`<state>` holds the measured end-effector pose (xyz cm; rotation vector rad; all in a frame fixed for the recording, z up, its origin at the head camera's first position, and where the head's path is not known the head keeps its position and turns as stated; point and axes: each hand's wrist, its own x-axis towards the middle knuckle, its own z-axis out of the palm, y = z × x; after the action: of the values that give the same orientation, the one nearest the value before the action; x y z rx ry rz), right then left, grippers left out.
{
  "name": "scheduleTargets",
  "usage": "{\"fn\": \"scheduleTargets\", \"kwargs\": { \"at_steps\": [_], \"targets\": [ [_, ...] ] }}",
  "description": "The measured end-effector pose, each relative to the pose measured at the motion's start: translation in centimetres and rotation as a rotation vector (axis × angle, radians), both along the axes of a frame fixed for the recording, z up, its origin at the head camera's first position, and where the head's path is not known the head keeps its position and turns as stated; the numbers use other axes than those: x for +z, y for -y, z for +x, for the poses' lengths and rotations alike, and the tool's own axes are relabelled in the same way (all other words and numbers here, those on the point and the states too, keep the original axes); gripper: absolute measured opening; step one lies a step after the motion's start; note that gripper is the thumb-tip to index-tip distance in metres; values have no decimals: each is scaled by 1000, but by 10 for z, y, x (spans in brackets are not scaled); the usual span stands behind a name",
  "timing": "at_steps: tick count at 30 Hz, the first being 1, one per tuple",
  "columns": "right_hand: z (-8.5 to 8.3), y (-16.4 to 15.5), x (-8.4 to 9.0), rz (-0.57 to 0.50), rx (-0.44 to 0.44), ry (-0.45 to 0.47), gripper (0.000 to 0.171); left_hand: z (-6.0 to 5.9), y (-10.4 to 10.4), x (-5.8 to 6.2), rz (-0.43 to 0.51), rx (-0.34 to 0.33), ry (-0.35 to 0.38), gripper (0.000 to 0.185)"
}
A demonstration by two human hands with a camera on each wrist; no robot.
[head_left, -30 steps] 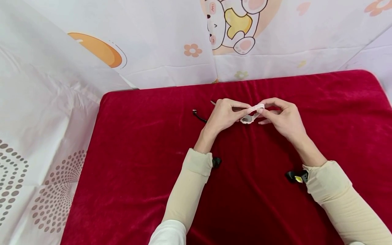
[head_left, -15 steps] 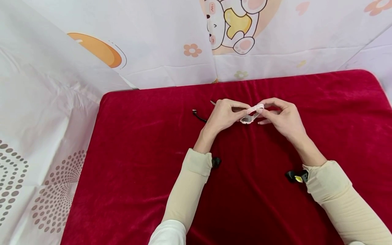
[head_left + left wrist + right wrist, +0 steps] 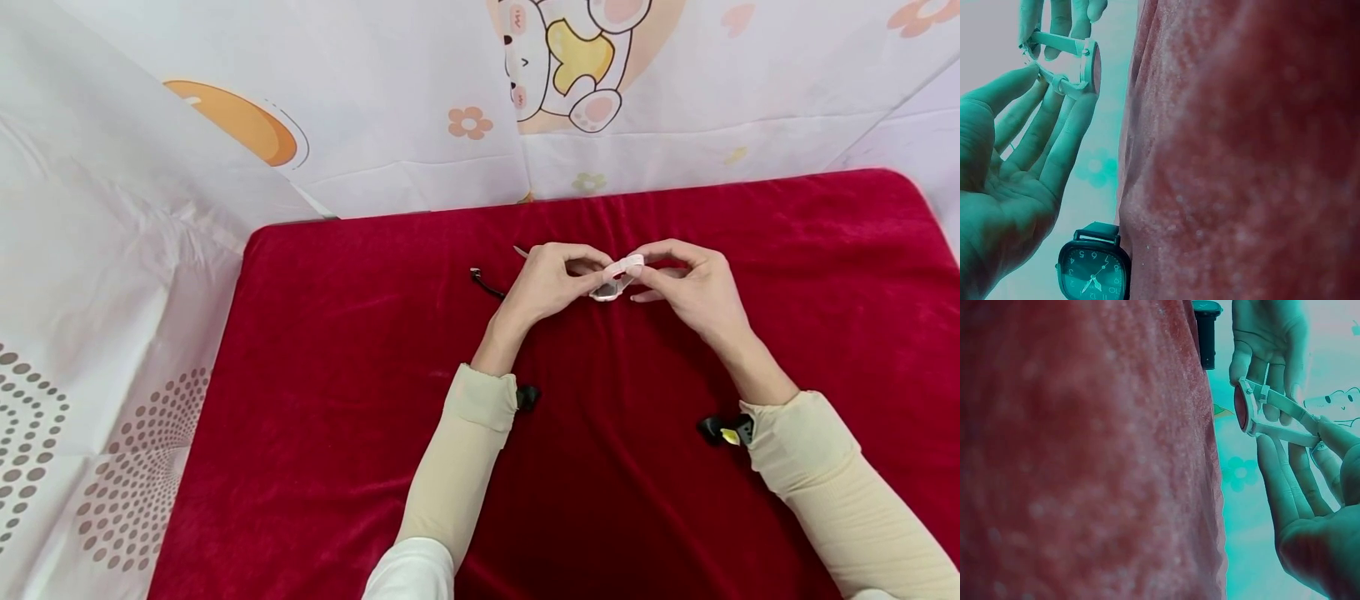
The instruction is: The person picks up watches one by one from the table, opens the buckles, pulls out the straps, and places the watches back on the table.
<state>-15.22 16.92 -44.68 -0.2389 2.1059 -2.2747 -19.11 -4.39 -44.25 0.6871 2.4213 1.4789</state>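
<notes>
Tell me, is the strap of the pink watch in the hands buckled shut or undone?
Undone. The pink watch shows two separate strap halves running from its case, one toward the left hand, one toward the right hand.

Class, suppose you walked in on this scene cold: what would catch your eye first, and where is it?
First, the two hands meeting over the middle of the red velvet cloth: the left hand and right hand pinch a small pale pink watch between their fingertips. Next, the cartoon bear on the white sheet hung behind the cloth. A dark watch also lies near the left wrist.
</notes>
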Motion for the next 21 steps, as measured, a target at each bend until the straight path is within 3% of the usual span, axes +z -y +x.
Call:
{"fn": "scheduleTargets", "kwargs": {
  "at_steps": [8, 21],
  "targets": [
    [0, 1, 1, 19, -7, 15, 25, 1, 0, 0, 8, -4, 43, 16],
    [1, 3, 3, 87, -58, -19, 28, 0, 0, 0, -3, 1, 52, 17]
  ]
}}
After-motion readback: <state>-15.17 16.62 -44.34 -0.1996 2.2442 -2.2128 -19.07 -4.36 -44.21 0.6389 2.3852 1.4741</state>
